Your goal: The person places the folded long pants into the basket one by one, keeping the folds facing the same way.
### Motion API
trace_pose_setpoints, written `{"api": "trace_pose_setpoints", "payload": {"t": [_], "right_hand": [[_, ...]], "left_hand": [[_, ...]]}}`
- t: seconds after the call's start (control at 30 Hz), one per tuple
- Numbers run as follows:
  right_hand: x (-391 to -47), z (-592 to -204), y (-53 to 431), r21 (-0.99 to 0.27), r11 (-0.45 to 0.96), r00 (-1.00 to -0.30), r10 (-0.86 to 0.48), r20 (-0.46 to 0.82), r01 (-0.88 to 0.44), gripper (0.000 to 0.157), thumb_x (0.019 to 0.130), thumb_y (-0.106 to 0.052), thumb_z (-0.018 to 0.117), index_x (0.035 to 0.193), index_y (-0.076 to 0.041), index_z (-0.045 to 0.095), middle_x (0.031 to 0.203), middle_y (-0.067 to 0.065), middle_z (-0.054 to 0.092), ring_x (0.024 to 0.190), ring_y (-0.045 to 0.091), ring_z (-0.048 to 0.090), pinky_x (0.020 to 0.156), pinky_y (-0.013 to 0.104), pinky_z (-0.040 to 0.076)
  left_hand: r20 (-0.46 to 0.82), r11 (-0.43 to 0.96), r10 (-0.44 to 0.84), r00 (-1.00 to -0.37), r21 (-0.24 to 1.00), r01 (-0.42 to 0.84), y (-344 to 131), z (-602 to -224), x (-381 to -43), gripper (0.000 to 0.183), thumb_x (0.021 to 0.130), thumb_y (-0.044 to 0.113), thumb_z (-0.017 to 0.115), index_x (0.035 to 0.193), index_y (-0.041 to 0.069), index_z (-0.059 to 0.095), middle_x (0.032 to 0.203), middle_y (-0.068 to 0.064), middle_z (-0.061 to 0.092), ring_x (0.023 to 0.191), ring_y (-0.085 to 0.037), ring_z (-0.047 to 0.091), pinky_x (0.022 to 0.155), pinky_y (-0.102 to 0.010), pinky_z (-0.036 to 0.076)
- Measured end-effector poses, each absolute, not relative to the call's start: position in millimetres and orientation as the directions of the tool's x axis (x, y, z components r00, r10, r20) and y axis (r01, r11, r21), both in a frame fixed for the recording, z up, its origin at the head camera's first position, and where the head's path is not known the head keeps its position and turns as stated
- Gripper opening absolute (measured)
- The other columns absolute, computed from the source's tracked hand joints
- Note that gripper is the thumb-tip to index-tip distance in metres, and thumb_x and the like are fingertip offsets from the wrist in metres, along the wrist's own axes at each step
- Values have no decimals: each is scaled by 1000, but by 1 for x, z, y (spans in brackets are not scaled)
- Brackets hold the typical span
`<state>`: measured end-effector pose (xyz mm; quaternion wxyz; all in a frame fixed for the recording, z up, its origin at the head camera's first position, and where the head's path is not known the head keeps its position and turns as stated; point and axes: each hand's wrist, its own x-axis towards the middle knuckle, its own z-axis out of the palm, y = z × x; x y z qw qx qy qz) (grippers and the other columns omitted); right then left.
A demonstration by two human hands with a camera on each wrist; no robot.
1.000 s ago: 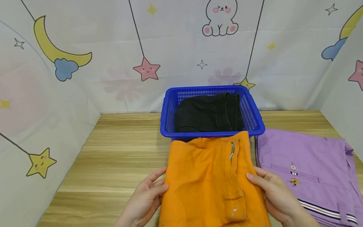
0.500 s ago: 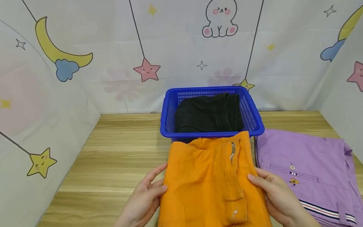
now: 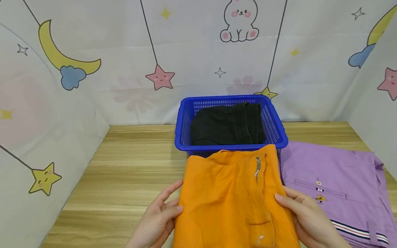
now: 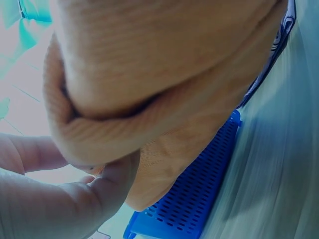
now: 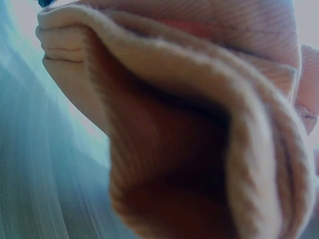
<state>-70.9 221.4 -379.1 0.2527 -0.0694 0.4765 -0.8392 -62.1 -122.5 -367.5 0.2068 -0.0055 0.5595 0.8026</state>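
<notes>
Occupying the centre foreground: item 1, orange garment [image 3: 220,206]. It is lying folded in layers between 2 hands, in front of the blue basket [image 3: 186,125]; its upper edge is overlapping the basket's front in the head view. Whether cloth and basket are touching, the pictures are not telling. Its lower edge is running out of that view.

Item 2, left hand [image 3: 157,219]: clamping the garment's left side, thumb on the near face, other fingers reaching behind.

Item 3, right hand [image 3: 307,214]: clamping the right side, thumb likewise lying over the near face. The grips are facing each other across the width, presumably because the layers are loose; the right wrist view is showing the folds gaping, so holding only 1 side would probably be letting them sag.

Item 4, blue basket: standing upright towards the back of the bench [image 3: 126,172], near the printed backdrop [image 3: 129,27], a position seemingly leaving the front for handling cloth.

Item 5, black garment [image 3: 222,123]: lying folded inside the basket, its compact shape likely helping it fit.

Item 6, purple garment [image 3: 346,180]: lying folded flat at the right, its striped band facing the person, apparently leaving the middle to the hands.
</notes>
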Motion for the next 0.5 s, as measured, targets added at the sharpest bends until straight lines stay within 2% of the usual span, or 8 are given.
{"api": "trace_pose_setpoints", "payload": {"t": [0.5], "right_hand": [[-69, -374, 223, -822, -441, -859, -500, -108, 360, 38, 104, -9, 30, 127, -18, 57, 120, 6, 64, 109, 19, 62, 92, 35, 52]], "left_hand": [[-228, -303, 338, -913, 892, -335, -123, -361, -60, 66, 91, 0, 51, 148, 10, 19, 121, -11, 59, 104, -16, 61, 88, -29, 51]]}}
